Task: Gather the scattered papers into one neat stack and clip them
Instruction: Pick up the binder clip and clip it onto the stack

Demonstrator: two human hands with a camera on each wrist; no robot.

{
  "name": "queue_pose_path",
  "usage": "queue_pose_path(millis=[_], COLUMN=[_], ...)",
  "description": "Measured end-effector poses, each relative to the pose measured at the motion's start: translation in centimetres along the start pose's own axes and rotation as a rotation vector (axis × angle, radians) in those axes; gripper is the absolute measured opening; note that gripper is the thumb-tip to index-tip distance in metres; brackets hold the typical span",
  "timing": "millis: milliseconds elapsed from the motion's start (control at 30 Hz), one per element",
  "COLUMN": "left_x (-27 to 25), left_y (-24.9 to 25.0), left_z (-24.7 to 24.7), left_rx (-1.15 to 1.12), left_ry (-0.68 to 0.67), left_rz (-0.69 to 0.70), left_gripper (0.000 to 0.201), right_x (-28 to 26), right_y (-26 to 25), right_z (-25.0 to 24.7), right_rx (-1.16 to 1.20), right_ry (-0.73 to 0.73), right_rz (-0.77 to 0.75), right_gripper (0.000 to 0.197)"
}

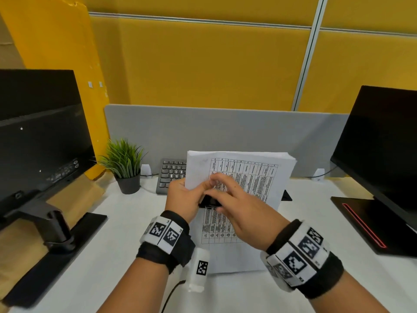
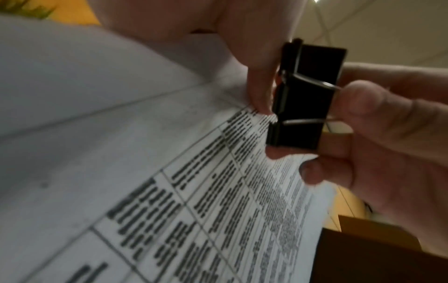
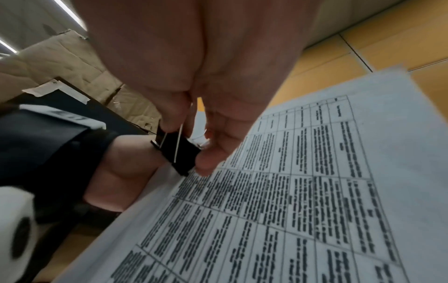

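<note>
A stack of white papers [image 1: 248,177] with a printed table is held tilted up off the desk. My left hand [image 1: 182,188] grips its left edge, the thumb [image 2: 259,76] lying on the top sheet [image 2: 145,153]. A black binder clip [image 1: 208,201] sits at that same edge, just beside the thumb. My right hand [image 1: 216,195] pinches the clip's wire handles [image 3: 178,141] between thumb and fingers [image 2: 387,134]. The clip [image 2: 308,99] touches the paper's edge [image 3: 315,172]; whether its jaws bite the sheets I cannot tell.
A white desk [image 1: 112,245] carries a black monitor on the left [image 1: 40,132] and another on the right [image 1: 379,143]. A potted plant [image 1: 126,168] and a keyboard [image 1: 171,175] stand behind the papers, before a grey divider [image 1: 225,132].
</note>
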State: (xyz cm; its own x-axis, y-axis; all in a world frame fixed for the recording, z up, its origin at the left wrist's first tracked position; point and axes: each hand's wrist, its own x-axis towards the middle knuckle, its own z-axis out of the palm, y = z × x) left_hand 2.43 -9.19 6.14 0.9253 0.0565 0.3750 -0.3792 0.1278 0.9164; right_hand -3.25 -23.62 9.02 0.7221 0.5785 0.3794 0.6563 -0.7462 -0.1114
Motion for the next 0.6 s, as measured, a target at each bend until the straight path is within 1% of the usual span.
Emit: queue_pose_path(millis=[67, 133, 200, 267, 433, 533, 600], left_x=[-0.1, -0.1, -0.2, -0.2, -0.3, -0.2, -0.4], left_y=[-0.1, -0.2, -0.3, -0.4, -0.4, -0.2, -0.2], left_z=[-0.1, -0.2, -0.2, -0.2, 0.0, -0.4, -0.4], left_rx=[0.002, 0.002, 0.0, -0.004, 0.011, -0.002, -0.006], left_ry=[-0.003, -0.007, -0.003, 0.012, 0.073, 0.068, 0.072], left_rz=[0.009, 0.014, 0.001, -0.011, -0.006, 0.004, -0.003], left_gripper=[0.016, 0.017, 0.014, 0.013, 0.022, 0.019, 0.02], right_x=[-0.2, -0.2, 0.0, 0.5, 2.2, 2.9, 3.3], right_y=[0.6, 1.3, 2.0, 2.5, 2.2, 2.0, 1.9], right_z=[-0.5, -1.1, -2.0, -3.0, -4.6, -5.6, -6.3], right_rx=[0.004, -0.014, -0.034, -0.054, -0.205, -0.249, -0.268], right_ry=[0.148, 0.286, 0.392, 0.465, 0.466, 0.491, 0.481], right_rz=[0.01, 0.051, 0.101, 0.124, 0.023, -0.03, -0.038], right_gripper=[0.04, 0.039, 0.038, 0.037, 0.032, 0.027, 0.026])
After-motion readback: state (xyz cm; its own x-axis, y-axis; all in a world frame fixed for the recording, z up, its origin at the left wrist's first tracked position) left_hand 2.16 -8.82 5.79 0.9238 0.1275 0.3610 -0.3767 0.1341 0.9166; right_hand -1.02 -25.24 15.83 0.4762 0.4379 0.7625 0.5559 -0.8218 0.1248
